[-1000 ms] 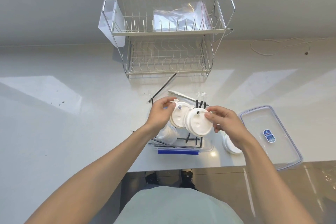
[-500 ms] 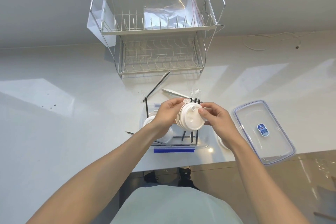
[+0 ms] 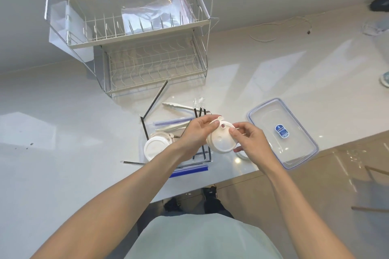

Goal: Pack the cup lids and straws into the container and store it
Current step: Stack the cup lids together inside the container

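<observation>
Stretching wide, the bench [image 3: 63, 132] is left bare to the left, its front edge just under the forearms. A dish rack [image 3: 134, 44] stands behind; the container [image 3: 282, 132] lies open at right. Stacked cup lids [image 3: 221, 141] are gripped between left hand [image 3: 195, 134] and right hand [image 3: 250, 143], thumbs on top, above straws [image 3: 202, 111].

White counter [image 3: 63, 124], dish rack [image 3: 134, 44], container lid [image 3: 282, 132], tongs [image 3: 179, 107]
</observation>
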